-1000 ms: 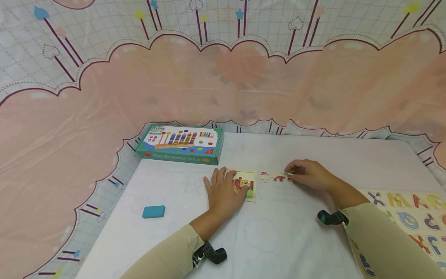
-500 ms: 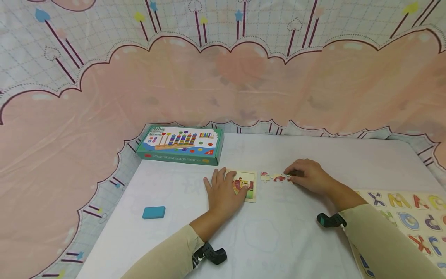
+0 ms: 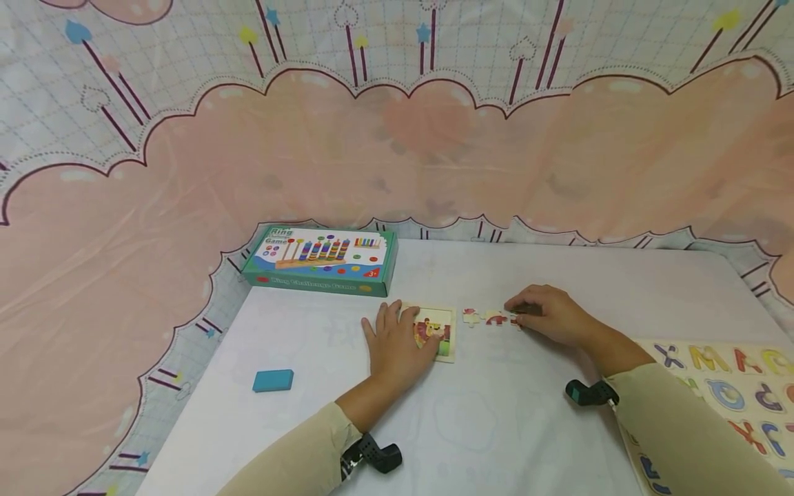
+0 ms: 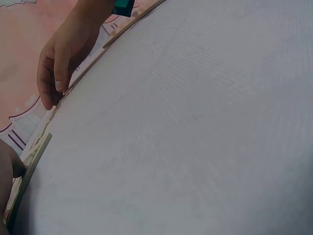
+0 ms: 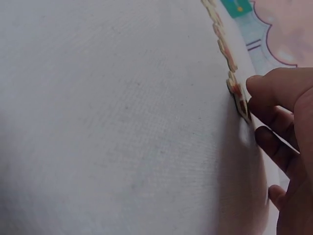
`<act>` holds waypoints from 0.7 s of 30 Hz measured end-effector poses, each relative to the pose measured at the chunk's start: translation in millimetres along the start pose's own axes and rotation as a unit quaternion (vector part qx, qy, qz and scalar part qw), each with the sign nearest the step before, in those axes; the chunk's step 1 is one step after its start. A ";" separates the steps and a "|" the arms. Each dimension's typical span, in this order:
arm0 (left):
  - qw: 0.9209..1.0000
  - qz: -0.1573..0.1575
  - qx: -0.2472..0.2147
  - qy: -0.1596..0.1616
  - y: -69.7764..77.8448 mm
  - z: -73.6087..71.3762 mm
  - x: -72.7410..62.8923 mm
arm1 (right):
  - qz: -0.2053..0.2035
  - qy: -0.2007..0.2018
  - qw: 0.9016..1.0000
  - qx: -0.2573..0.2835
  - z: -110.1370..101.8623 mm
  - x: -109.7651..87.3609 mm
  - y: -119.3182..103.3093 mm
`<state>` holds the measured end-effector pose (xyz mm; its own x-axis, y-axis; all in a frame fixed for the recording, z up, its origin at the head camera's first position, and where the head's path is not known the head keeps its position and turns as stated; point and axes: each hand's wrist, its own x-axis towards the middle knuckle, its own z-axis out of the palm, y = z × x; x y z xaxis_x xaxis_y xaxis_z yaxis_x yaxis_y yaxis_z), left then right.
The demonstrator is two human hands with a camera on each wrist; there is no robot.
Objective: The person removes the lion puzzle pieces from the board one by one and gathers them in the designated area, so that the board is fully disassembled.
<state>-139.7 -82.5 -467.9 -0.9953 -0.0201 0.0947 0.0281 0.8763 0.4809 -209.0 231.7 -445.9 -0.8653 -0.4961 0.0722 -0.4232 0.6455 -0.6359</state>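
Left hand [image 3: 399, 346], fingers spread, rests on puzzle board [image 3: 446, 355], toward table's [image 3: 496, 441] back edge; animal picture [image 3: 436, 327] partly in, rest hidden. Three pieces [image 3: 471, 317] outside, beyond board's right edge. Right hand [image 3: 554, 317] bent at end piece [image 5: 238, 93]; pinch unclear.

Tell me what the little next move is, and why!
Maybe the right hand should lift the end puzzle piece. Its fingertips are right at that piece, though I can't tell if they grip it. That piece and the other two pieces lie outside the picture board, where the left hand rests.
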 end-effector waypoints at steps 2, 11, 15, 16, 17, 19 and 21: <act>1.000 0.001 -0.001 -0.005 -1.1 0.3 0.4 | 0.005 -0.002 1.000 0.008 -0.6 0.0 -0.9; 0.998 0.011 0.005 -0.054 -12.9 -7.3 2.3 | 0.012 -0.011 0.999 0.032 -2.5 0.7 -3.9; 0.997 0.018 0.009 -0.069 -17.3 -11.2 1.7 | 0.015 -0.014 0.999 0.036 -2.3 1.0 -4.6; 0.997 0.019 0.007 -0.069 -17.8 -11.6 1.5 | 0.016 -0.016 0.999 0.037 -2.2 1.3 -5.0; 0.997 0.021 0.006 -0.069 -18.2 -12.0 1.2 | 0.015 -0.016 0.999 0.038 -2.2 1.6 -5.7; 0.998 0.023 0.002 -0.066 -18.6 -11.9 0.7 | 0.011 -0.017 0.999 0.038 -2.1 2.8 -7.3; 0.998 0.023 0.000 -0.063 -18.5 -11.7 0.3 | 0.007 -0.017 0.999 0.039 -2.2 4.8 -9.5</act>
<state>-139.4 -104.3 -466.5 -0.9967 0.0808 0.0066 0.0741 0.8748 0.4787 -209.7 224.6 -437.8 -0.8605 -0.5080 0.0385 -0.3886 0.6056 -0.6944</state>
